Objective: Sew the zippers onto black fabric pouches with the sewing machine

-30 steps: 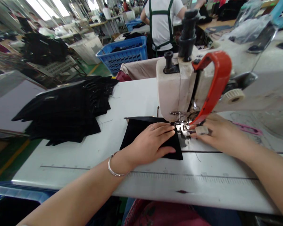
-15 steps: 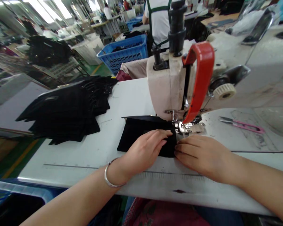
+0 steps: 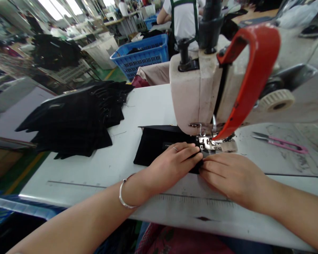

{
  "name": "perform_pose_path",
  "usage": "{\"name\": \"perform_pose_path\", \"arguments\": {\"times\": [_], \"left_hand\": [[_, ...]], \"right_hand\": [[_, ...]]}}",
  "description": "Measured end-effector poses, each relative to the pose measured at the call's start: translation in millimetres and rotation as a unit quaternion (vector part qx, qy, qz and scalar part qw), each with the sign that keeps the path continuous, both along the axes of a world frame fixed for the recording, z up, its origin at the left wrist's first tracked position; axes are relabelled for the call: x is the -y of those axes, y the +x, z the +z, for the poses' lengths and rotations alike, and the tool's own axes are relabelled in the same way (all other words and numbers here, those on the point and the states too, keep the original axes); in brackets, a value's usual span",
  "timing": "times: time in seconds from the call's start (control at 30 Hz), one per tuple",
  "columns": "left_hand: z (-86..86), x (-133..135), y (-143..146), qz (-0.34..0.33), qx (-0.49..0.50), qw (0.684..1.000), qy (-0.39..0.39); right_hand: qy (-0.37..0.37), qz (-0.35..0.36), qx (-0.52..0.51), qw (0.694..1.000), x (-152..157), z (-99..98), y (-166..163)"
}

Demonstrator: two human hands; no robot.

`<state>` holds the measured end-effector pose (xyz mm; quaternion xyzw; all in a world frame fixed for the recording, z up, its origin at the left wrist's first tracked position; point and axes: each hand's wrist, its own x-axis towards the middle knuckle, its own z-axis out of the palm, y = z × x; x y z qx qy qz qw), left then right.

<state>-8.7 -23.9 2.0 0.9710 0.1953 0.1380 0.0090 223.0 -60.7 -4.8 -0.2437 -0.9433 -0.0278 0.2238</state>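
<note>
Flat black fabric panel (image 3: 149, 150): on the white sewing table (image 3: 153, 106), its right edge at the shiny metal presser foot (image 3: 206, 143).
Bare left hand (image 3: 172, 162): laid palm-down across the panel, fingers extended.
Bare right hand (image 3: 233, 176): fingertips at the panel's near right corner; pinch cannot be told.

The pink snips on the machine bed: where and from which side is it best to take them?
I would take the snips by their pink handle, with the right hand coming from above and the right: they lie flat, handle end rightward, while the dark pointed blades face left, toward the presser foot.
</note>
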Motion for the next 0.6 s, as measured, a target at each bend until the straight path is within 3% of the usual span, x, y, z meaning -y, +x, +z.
{"name": "perform_pose_path", "arguments": {"times": [0.27,0.4,0.6], "left_hand": [[-4.6,-16,-1,0.010,0.001,1.000,0.009],[-3.5,-12,0,0.017,0.060,0.998,-0.014],[-4.5,-9,-3,-0.037,0.096,0.995,0.008]], "right_hand": [[-0.041,-0.016,-0.022,0.999,-3,-2.1,2],[-0.052,-0.022,-0.034,0.998,-3,-2.5,2],[-0.096,-0.030,-0.023,0.995,-9,8.3,15]]}}
